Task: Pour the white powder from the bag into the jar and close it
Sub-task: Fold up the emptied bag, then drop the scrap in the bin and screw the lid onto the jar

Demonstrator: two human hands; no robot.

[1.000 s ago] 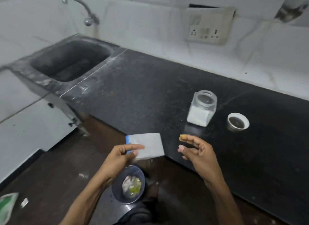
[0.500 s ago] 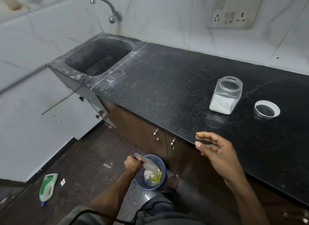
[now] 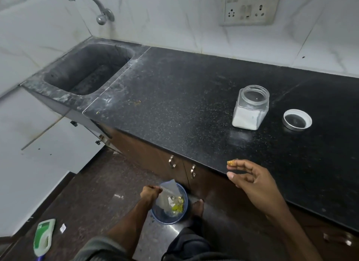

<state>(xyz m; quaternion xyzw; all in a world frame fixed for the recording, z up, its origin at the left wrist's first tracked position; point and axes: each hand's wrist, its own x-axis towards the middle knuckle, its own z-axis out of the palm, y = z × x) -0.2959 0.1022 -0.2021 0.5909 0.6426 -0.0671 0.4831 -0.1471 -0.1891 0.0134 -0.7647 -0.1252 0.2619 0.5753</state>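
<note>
1 sink (image 3: 64, 97), 1 socket plate (image 3: 248, 6), 1 tap (image 3: 93, 4), 1 blue bin (image 3: 169, 221) on the floor, 1 green bottle (image 3: 43, 235) lying flat, 1 open jar (image 3: 250, 109) part-filled with white powder, 1 lid (image 3: 297, 120) near it, 1 bag (image 3: 168, 191). Black speckled counter (image 3: 194, 115), white tiled walls, dark floor. Left hand (image 3: 150, 191) pinches the bag over the bin, well apart from the jar; right hand (image 3: 250, 181) half-open above the counter edge, fingers loosely curled, gripping nothing

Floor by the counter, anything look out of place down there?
Yes: a green-and-white bottle lies on its side on the floor at lower left, with a small white scrap beside it.
</note>
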